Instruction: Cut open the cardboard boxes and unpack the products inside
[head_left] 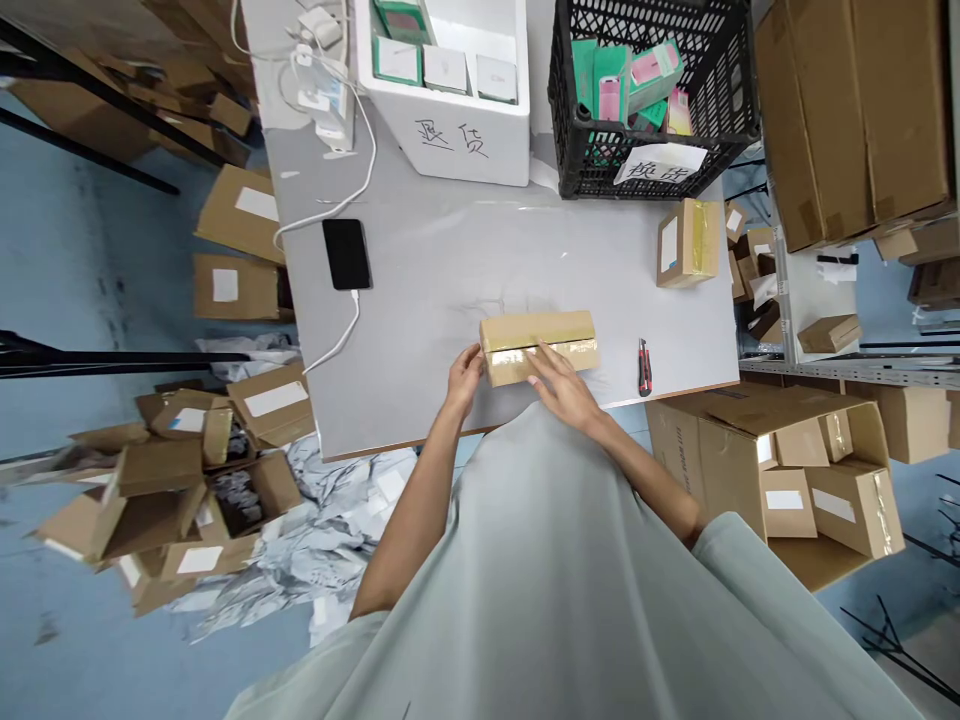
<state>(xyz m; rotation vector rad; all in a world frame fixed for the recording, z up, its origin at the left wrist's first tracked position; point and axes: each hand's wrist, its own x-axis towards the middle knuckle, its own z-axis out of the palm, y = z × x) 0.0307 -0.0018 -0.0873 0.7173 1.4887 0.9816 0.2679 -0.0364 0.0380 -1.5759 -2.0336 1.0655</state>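
The left hand (465,376) curls its fingers around the left end of a long brown cardboard box sealed with clear tape (551,333). The right hand (564,386) lies flat and open on the box's near side. The box rests just below centre frame on a grey table (450,300). A red-and-black utility knife (643,367) lies to its right, and a black phone (346,253) is on its upper left. Brown cartons (180,470) litter the blue floor (90,260) at left.

Matt brown cardboard box (537,330) sealed with glossy clear tape (579,350); beneath it, smooth matt grey surface (450,270); beyond it, black plastic mesh crate (721,140).
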